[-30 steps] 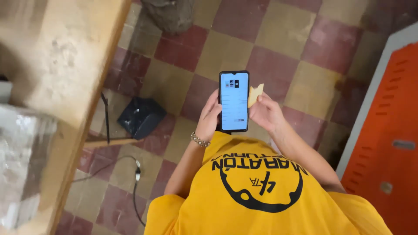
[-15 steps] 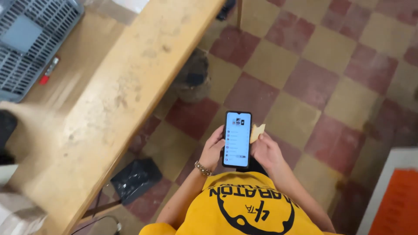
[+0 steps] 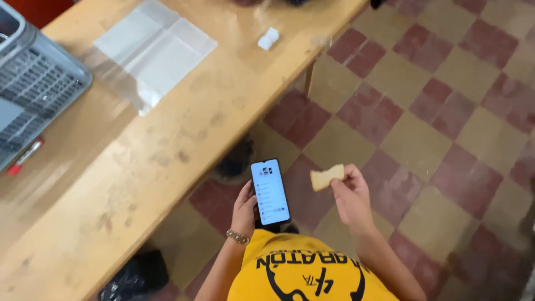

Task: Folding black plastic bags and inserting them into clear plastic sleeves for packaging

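The surface [image 3: 139, 184] runs along the left of the phone [image 3: 270, 192], which the left hand [image 3: 245, 209] holds up over the floor [image 3: 446, 122], with the right hand [image 3: 351, 195] just right of the phone pinching a piece of food [image 3: 326, 177]. On the surface, well beyond the phone, lies a plastic sheet [image 3: 150, 53], with a small block [image 3: 268, 38] to its right and a crate [image 3: 28, 89] to its left; a marker [image 3: 23, 157] lies just before the crate. A bag [image 3: 131, 276] sits on the floor under the surface, left of the phone.

Open checkered floor [image 3: 446, 128] is seen right of the hands. On the left, passage is blocked by the wooden table [image 3: 139, 184], bearing a grey crate [image 3: 33, 95] and plastic sheet [image 3: 150, 53].
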